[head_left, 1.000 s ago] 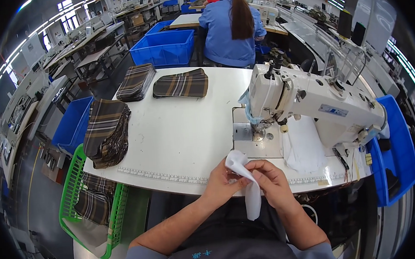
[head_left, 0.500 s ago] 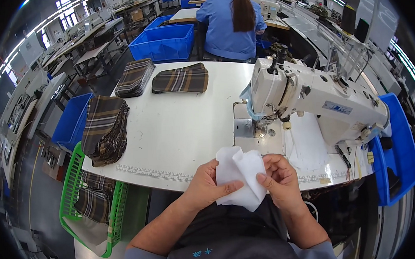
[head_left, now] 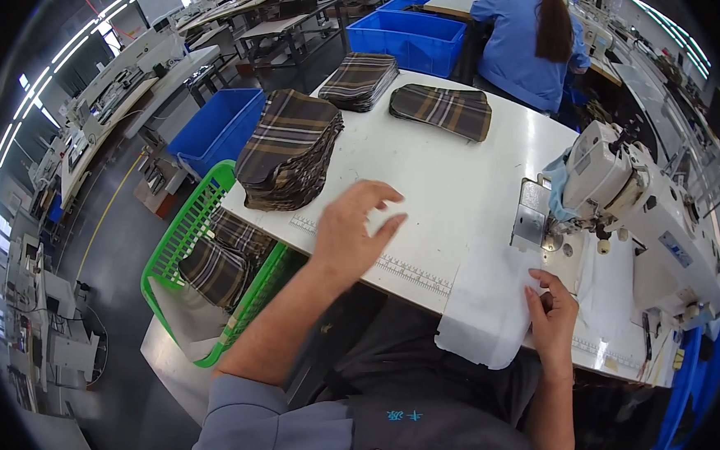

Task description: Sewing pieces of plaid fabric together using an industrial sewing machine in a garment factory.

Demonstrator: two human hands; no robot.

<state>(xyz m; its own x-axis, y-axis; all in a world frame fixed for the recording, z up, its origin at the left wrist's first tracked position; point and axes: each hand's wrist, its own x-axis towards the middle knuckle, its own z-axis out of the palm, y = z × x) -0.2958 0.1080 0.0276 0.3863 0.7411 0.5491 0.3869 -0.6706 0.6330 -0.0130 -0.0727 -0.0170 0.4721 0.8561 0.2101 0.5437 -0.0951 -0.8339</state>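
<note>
My left hand (head_left: 352,234) reaches over the white table (head_left: 432,196) with fingers apart and nothing in them, below the tallest stack of plaid fabric pieces (head_left: 285,143). My right hand (head_left: 551,316) grips the right edge of a flat white fabric piece (head_left: 480,308) draped over the table's front edge, beside the sewing machine (head_left: 666,239). A light blue cloth (head_left: 560,188) hangs at the needle end of the machine. Farther back lie another plaid stack (head_left: 355,81) and a smaller pile of plaid pieces (head_left: 439,109).
A green basket (head_left: 153,271) with plaid pieces stands below the table's left end. Blue bins are at left (head_left: 207,144), behind (head_left: 407,45) and at right (head_left: 706,352). A co-worker (head_left: 515,59) in blue, wearing a red cap, sits beyond the table.
My left hand has let go of the white piece and moved up-left. The piece is spread flatter at my right hand. The view has swung toward the left.
</note>
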